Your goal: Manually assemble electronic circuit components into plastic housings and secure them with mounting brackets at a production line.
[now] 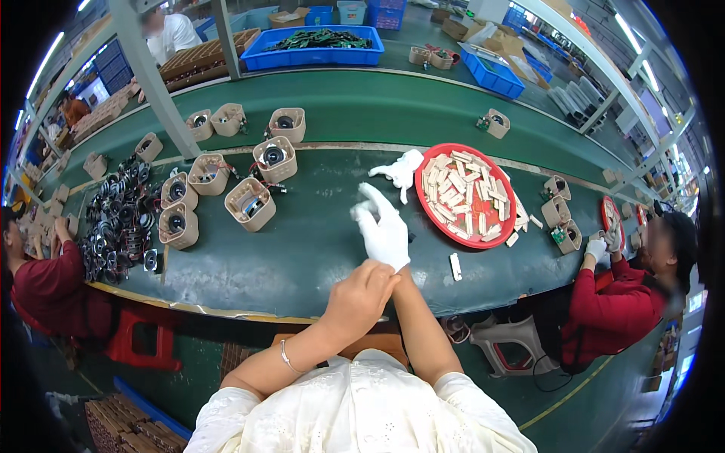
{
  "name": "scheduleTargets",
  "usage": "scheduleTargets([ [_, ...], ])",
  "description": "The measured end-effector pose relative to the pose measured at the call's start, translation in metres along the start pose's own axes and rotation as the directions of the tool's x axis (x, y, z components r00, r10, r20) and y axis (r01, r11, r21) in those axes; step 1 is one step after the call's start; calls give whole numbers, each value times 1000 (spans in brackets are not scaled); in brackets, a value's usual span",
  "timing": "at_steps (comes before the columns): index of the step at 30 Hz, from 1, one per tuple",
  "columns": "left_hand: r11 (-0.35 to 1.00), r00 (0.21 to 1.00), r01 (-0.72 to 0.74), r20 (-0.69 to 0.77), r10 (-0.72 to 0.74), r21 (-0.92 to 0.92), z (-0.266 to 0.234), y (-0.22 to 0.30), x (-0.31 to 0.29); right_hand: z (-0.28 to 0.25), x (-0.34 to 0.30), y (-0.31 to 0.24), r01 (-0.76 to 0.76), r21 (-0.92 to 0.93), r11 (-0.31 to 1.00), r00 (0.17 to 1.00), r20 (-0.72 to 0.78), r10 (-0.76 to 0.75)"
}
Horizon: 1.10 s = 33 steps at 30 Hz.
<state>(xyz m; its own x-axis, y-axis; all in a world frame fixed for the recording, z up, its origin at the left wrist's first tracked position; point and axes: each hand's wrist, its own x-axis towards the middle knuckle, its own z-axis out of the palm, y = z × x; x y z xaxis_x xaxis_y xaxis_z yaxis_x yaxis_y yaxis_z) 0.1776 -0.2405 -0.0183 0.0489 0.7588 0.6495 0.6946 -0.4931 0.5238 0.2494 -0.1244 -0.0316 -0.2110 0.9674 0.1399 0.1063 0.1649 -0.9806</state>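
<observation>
My left hand (361,297) is bare, with a bracelet on its wrist. Its fingers are pinched on the cuff of a white glove (387,243) at my right wrist. My right hand (381,226) wears that glove and points away from me over the green table, fingers apart and nothing in them. Just beyond it lies a second white glove (404,171), crumpled against a round red tray (421,217) of small cream-coloured plastic pieces. One loose cream piece (455,266) rests on the table to the right of my wrist.
Beige speaker housings (251,204) stand to the left, beside a heap of black speakers (121,215). More housings (557,211) are at the right. A green conveyor belt (362,102) runs behind. Co-workers sit at both sides; one person's gloved hand (596,248) is at right.
</observation>
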Motion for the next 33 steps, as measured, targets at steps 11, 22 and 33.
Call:
scheduleTargets([
  [11,971,972,20,231,36,-238,9,-19,14,-20,-4,10,275,-780,562,909,20,-417],
  [22,803,784,381,620,-18,-458,25,-14,7,-41,-8,23,498,-514,698,861,198,-468],
  [33,524,784,620,483,-390,-584,34,-71,51,-94,-19,38,-336,825,454,942,309,135],
])
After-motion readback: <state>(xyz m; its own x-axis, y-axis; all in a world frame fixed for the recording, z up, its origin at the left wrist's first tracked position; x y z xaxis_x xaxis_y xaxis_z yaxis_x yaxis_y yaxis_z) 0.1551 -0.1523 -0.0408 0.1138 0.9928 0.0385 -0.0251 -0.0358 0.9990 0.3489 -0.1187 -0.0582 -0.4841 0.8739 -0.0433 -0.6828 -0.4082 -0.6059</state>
